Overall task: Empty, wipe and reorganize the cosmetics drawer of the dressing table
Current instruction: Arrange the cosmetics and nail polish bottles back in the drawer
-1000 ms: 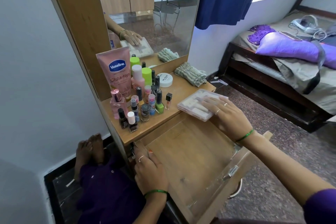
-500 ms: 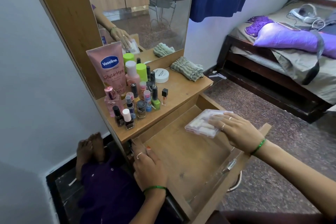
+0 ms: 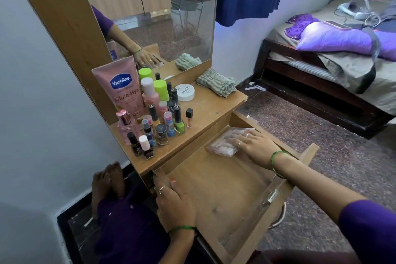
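The right hand [image 3: 255, 148] lays flat fingers on the clear box [image 3: 225, 142] at the drawer's [image 3: 216, 195] upper-right corner, its long axis toward upper right, while the left hand [image 3: 174, 203] grips the drawer's left edge.

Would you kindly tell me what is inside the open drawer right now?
Inside the drawer lies one clear plastic case at its far right corner, under the right hand. The rest shows bare wood. The hand covers part of the case, whose contents are blurred.
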A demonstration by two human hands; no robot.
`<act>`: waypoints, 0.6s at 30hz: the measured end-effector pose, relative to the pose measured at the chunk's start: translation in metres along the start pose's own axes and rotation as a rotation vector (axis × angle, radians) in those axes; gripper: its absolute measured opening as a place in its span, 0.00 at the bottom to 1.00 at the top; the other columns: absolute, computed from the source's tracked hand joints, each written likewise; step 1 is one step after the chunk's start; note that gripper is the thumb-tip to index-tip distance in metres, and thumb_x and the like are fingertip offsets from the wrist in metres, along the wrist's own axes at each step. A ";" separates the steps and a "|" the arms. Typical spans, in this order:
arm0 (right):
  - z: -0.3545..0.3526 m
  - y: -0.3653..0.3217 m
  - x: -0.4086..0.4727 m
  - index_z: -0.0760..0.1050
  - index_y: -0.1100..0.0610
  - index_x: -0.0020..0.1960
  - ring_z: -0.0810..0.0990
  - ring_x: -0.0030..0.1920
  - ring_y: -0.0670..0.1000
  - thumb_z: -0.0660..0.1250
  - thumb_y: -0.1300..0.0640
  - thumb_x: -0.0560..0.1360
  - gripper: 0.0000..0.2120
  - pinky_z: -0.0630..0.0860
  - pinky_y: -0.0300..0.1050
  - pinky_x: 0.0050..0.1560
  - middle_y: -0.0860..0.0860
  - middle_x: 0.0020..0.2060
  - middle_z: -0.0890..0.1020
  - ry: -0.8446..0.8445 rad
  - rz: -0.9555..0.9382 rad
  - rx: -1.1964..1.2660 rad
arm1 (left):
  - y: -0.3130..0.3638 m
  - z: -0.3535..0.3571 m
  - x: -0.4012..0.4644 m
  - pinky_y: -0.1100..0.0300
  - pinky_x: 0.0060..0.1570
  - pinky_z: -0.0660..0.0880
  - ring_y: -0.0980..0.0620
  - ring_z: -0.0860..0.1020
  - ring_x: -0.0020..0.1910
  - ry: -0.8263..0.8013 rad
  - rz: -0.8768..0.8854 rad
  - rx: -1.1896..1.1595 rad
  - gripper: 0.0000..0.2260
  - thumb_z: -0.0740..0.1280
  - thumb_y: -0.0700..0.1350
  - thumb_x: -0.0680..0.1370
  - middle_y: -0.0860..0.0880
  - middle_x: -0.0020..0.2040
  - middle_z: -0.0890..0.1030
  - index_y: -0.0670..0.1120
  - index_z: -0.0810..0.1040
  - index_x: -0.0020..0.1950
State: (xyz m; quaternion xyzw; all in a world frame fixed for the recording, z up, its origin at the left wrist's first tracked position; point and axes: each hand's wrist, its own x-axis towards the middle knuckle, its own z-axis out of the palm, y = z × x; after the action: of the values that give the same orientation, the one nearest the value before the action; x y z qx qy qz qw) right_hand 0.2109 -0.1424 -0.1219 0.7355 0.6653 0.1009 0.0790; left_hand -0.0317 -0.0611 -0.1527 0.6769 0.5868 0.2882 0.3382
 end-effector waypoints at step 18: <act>0.018 0.009 0.007 0.80 0.57 0.56 0.84 0.49 0.50 0.70 0.62 0.64 0.19 0.78 0.39 0.24 0.52 0.54 0.83 -0.156 -0.112 -0.005 | 0.000 -0.001 -0.002 0.48 0.48 0.77 0.41 0.78 0.53 -0.006 0.014 -0.015 0.23 0.53 0.49 0.80 0.39 0.60 0.76 0.44 0.57 0.74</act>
State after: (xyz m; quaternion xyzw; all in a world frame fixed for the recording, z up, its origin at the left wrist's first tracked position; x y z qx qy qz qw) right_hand 0.2252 -0.1364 -0.1369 0.7026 0.6970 0.0402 0.1379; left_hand -0.0331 -0.0629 -0.1519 0.6794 0.5788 0.2928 0.3431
